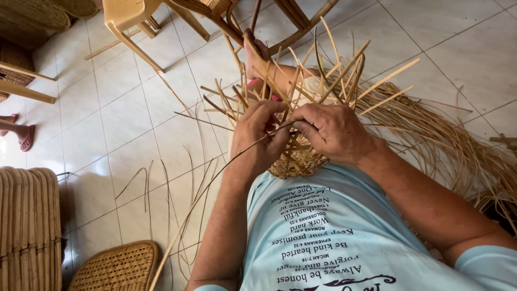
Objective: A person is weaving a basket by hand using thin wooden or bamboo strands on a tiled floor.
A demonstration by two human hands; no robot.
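Observation:
A half-woven rattan basket (299, 159) rests against my light blue shirt, with many upright stakes (328, 70) fanning out above it. My left hand (258, 134) pinches a long thin rattan strand (210, 188) that trails down to the floor at the lower left. My right hand (331, 132) grips the basket's woven rim and the same strand beside the left hand. My bare foot (257, 56) shows beyond the stakes.
A heap of loose rattan strips (458, 145) lies at the right. A plastic chair's legs (134, 32) stand at the top. A woven panel (116, 267) and a ribbed rattan piece (29, 226) lie at the lower left. Another person's sandalled feet (21, 134) show at the left edge.

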